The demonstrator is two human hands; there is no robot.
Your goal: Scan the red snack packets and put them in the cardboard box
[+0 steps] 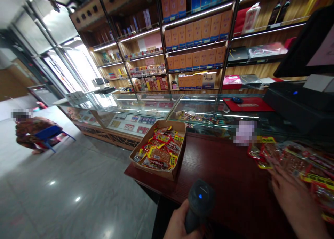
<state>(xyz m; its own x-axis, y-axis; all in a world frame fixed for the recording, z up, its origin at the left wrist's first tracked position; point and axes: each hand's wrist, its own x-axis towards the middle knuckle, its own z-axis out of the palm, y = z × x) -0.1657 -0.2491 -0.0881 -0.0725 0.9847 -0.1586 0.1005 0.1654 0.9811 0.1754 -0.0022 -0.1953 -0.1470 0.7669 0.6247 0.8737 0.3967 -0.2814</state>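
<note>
My left hand is wrapped around the handle of a dark barcode scanner with a small blue light on top. Over at the right, my right hand reaches across the brown counter with fingers stretched out, resting on a spread of snack packets in clear, red and yellow wrapping. An open cardboard box stands on the counter's left end, holding several similar packets.
A glass display case runs behind the counter. On its top lie a red mat with a mouse. A black machine and a monitor stand right. A person sits on a blue chair far left.
</note>
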